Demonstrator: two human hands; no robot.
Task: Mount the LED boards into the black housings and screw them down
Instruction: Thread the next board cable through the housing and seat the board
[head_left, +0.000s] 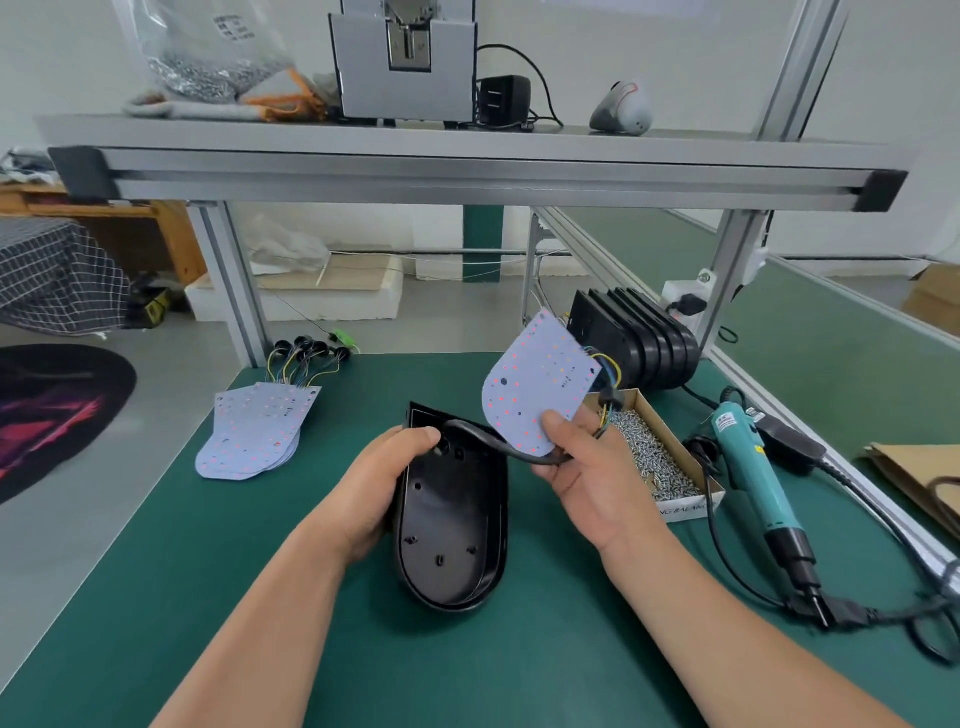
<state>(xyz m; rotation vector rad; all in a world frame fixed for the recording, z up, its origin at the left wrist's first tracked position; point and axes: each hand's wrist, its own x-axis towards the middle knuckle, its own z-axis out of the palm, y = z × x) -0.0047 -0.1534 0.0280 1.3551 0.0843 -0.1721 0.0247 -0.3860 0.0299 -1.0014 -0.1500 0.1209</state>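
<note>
Glossy black D-shaped housing (451, 525) in left hand (375, 493); right hand (587, 478) pinches LED board (535, 384).

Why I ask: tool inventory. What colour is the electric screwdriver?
The electric screwdriver is teal; head view.

Left hand (379, 488) fingers hidden behind black housing (452, 525); only the thumb shows. Right hand (592, 483) fingers mostly behind LED board (535, 384). Grey machine (405, 73) on shelf cut by top edge. Screwdriver (748, 457) label too small to read.
</note>
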